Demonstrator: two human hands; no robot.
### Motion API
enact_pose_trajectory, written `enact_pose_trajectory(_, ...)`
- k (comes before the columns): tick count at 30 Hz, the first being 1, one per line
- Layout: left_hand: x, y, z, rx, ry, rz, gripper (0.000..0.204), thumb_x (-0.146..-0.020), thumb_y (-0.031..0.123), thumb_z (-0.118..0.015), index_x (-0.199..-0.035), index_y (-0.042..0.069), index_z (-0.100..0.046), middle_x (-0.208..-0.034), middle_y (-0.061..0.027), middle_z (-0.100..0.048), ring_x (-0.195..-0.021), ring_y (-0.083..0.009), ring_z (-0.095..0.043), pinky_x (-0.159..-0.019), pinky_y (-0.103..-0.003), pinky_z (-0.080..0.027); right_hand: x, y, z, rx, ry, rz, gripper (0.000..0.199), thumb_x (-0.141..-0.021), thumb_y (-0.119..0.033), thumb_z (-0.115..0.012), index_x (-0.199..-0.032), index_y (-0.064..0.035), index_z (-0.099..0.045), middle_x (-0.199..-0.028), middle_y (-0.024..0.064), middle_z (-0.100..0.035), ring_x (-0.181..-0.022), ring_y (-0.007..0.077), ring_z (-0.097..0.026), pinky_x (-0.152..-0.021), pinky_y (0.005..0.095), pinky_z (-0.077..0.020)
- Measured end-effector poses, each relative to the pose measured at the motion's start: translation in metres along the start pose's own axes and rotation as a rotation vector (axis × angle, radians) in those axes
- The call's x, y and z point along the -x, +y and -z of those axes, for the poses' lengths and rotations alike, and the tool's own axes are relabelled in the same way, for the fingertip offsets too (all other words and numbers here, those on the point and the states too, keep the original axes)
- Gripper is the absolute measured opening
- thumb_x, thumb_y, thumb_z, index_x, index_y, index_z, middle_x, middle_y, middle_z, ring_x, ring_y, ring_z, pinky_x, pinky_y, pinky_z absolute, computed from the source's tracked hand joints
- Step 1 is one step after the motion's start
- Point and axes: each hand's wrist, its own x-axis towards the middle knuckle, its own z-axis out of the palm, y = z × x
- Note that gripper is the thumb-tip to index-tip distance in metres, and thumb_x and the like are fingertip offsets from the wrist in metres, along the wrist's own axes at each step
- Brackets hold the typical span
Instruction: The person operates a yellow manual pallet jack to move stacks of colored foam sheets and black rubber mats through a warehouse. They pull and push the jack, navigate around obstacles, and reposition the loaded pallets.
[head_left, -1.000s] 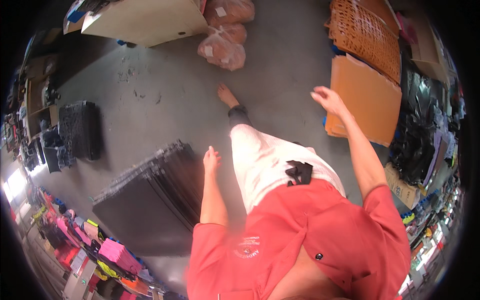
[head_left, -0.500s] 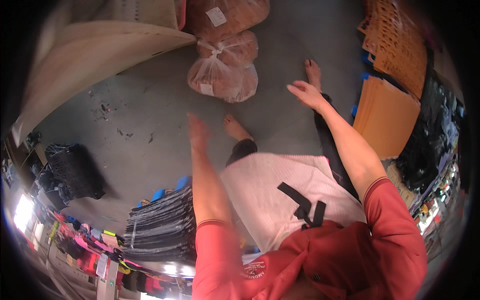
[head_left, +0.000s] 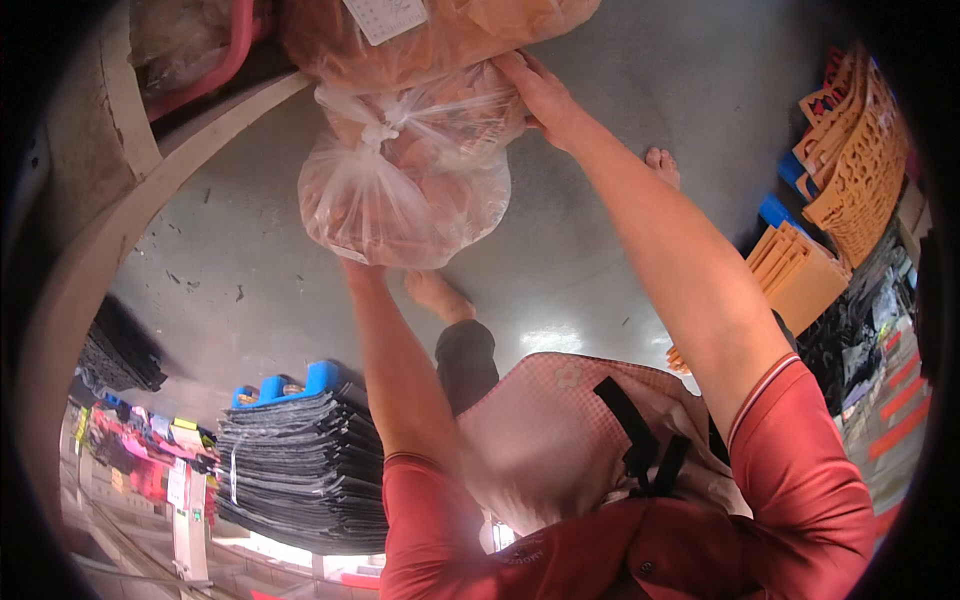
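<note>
A clear plastic bag (head_left: pixel 430 190) with a knotted neck, filled with orange-brown pieces, lies in front of me. Against its far right side, my right hand (head_left: pixel 545 100) has its fingers closed on the plastic. My left hand (head_left: pixel 362 270) reaches to the bag's near left edge; its fingers are hidden under the bag. Touching the knotted bag from behind is a larger bag (head_left: pixel 470 35) of similar contents, bearing a white label (head_left: pixel 387 16).
A pale curved panel (head_left: pixel 90 270) rises on the left, with a pink-red rail (head_left: pixel 225 60) beyond it. Near my left arm stands a stack of dark sheets (head_left: pixel 300 470) with blue supports (head_left: pixel 322 377). Orange-brown cut sheets (head_left: pixel 860 170) and folded brown sheets (head_left: pixel 800 275) are at the right.
Both hands have moved forward from the open air to the knotted bag. The bags now look larger and closer, and the view has shifted toward them.
</note>
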Motion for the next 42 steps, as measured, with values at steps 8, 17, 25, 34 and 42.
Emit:
enact_pose_trajectory(8,0.027,-0.039,-0.060,0.207,0.082,0.037,0.075,-0.098,0.065,-0.039,-0.155,0.018,-0.030,-0.157,-0.0080,-0.038,-0.143,-0.0309,-0.038,-0.115,-0.054,-0.036,-0.006,-0.017,0.017,0.128,0.066,-0.040,0.084,-0.085,-0.062,-0.064,-0.140,0.0011,-0.053,-0.135,0.0180,-0.060,-0.123,0.0282,-0.058,-0.103,0.0399,-0.0446)
enact_pose_trajectory(17,0.064,-0.162,-0.170,0.588,0.040,0.157,0.072,-0.099,0.061,-0.041,-0.156,0.019,-0.029,-0.157,-0.0078,-0.038,-0.142,-0.0315,-0.039,-0.115,-0.054,-0.037,-0.034,-0.062,0.071,0.780,0.018,0.171,0.075,-0.087,-0.059,-0.064,-0.135,-0.0014,-0.058,-0.132,0.0172,-0.063,-0.121,0.0295,-0.059,-0.101,0.0384,-0.0467)
enact_pose_trajectory(25,0.082,-0.241,-0.259,0.978,-0.011,0.221,0.070,-0.100,0.058,-0.042,-0.156,0.019,-0.029,-0.156,-0.0077,-0.039,-0.141,-0.0321,-0.040,-0.114,-0.055,-0.038,-0.033,-0.088,0.083,0.967,-0.220,0.380,0.066,-0.093,-0.051,-0.064,-0.140,-0.0055,-0.054,-0.140,0.0104,-0.058,-0.127,0.0244,-0.053,-0.106,0.0380,-0.0429)
enact_pose_trajectory(34,0.128,-0.252,-0.235,0.392,0.399,0.470,0.071,-0.101,0.059,-0.041,-0.158,0.019,-0.025,-0.155,-0.0120,-0.038,-0.137,-0.0347,-0.043,-0.110,-0.056,-0.039,0.045,-0.080,0.127,0.889,0.017,0.366,0.063,-0.094,-0.043,-0.066,-0.138,0.0014,-0.056,-0.138,0.0169,-0.060,-0.129,0.0238,-0.055,-0.107,0.0354,-0.0423)
enact_pose_trajectory(42,0.294,-0.169,-0.237,-0.100,0.241,0.384,0.066,-0.105,0.052,-0.043,-0.156,0.014,-0.030,-0.147,-0.0141,-0.048,-0.117,-0.0266,-0.061,-0.097,-0.044,-0.051,0.241,-0.031,0.237,0.947,0.081,0.129,0.050,-0.092,-0.037,-0.070,-0.120,0.0032,-0.066,-0.107,0.0121,-0.073,-0.099,0.0183,-0.066,-0.091,0.0325,-0.0512)
